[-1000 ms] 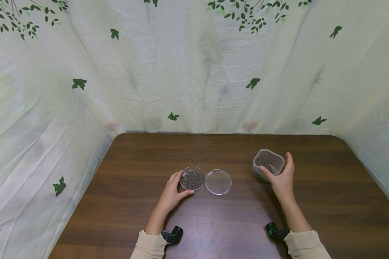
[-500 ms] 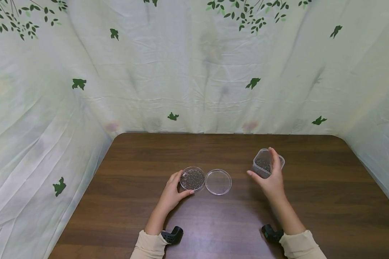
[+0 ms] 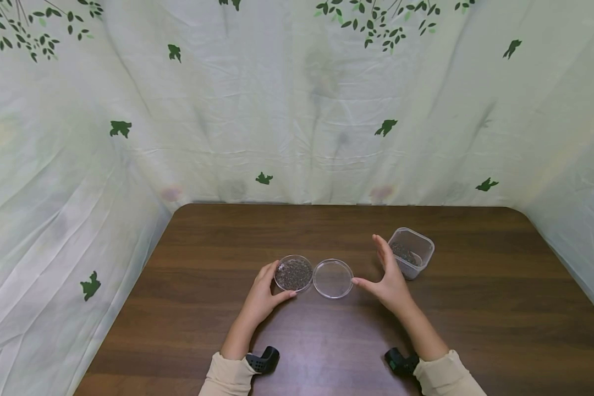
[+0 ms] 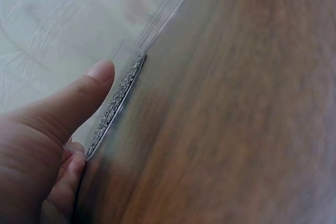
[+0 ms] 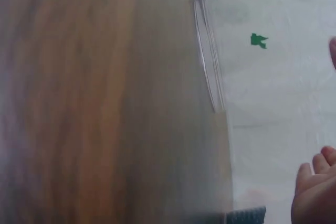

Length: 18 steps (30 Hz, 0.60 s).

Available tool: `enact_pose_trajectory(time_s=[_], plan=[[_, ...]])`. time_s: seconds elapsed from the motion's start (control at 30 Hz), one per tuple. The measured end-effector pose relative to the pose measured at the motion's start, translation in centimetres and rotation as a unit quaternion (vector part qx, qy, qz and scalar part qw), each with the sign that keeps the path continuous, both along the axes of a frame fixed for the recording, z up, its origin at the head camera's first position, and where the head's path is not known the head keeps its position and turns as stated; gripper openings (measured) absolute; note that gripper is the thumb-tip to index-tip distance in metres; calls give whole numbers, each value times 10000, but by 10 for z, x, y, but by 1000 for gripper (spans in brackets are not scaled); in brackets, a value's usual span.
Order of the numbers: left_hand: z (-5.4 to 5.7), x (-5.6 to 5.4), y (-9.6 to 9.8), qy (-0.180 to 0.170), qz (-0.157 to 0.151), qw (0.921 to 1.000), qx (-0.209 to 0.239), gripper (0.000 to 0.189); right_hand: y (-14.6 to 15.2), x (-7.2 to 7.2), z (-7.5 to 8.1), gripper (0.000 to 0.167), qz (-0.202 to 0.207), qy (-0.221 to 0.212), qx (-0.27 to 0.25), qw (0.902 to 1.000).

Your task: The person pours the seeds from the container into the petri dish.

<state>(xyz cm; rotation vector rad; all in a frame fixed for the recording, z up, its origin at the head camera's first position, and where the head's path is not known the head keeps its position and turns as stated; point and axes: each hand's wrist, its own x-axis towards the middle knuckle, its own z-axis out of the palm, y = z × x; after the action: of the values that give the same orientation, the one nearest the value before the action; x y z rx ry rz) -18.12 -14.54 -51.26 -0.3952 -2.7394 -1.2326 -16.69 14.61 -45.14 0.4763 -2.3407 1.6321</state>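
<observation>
On the table, a small round clear petri dish [image 3: 297, 256] holds dark grey granules [image 3: 294, 274]. My left hand [image 3: 262, 297] grips its near left side, thumb at the front and fingers round the far side; in the left wrist view the granules [image 4: 118, 98] show as a thin layer along the dish. Just right of it lies a clear, empty round dish or lid [image 3: 333, 279], close against the first. My right hand [image 3: 391, 286] is spread beside this piece, thumb tip at its right edge, fingers raised and holding nothing. In the right wrist view the hand [image 5: 317, 192] is partly cut off.
A clear rectangular plastic tub [image 3: 425, 256] with more dark granules in it stands behind and right of my right hand. The brown wooden table [image 3: 218, 231] ends at a pale curtain [image 3: 297, 110] with green prints.
My right hand has let go of the tub and moved left to the clear round piece, fingers spread. The tub stays in place. My left hand has not moved.
</observation>
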Motion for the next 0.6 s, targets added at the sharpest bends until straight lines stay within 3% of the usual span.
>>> enact_pose_trajectory(time_s=[0.33,0.6], plan=[[0,0,0,44,8,10000,-1,85,-11,0,-7,101,508,-529,578,9956],[-1,0,0,20,-13,10000,-12,85,-9,-15,-46,104,819,-833,671,9909]])
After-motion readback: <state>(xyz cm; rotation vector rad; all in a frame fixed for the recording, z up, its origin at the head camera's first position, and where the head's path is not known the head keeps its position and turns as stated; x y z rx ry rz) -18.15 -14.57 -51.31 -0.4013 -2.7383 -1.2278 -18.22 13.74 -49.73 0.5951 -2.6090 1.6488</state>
